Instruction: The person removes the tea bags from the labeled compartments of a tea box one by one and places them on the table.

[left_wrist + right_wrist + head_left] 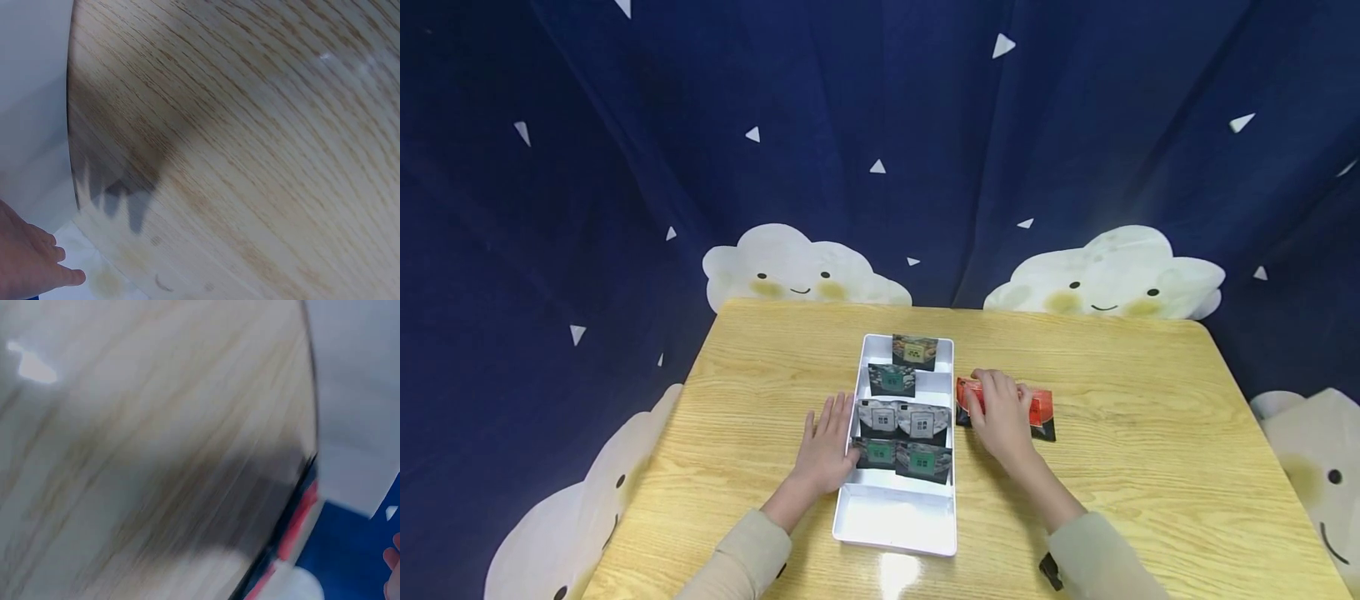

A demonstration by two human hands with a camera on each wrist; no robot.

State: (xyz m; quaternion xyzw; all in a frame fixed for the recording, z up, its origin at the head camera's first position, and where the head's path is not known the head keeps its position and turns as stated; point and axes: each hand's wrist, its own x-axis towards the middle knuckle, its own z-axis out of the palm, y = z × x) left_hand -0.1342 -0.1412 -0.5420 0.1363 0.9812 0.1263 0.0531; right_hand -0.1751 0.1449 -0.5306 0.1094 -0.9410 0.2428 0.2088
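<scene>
A long white divided tray (895, 521) lies in the middle of the table. My left hand (827, 454) lies along its left side, fingers straight and thumb at the rim by the front green-label sachets (922, 461). Behind those stand grey-label sachets (923, 423), a single green-label sachet (891, 381) and, at the far end, an orange-patterned sachet (914, 352). Right of the tray, my right hand (1003, 421) is over red-and-black sachets (1042, 410) lying on the table, its fingers spread and loosely bent. The hand covers part of them.
The tray's front compartment shows bare white. A small black object (1051, 572) is beside the right sleeve near the table's front edge. The wooden table (1150, 433) extends to both sides, with a dark blue curtain (925, 125) behind it.
</scene>
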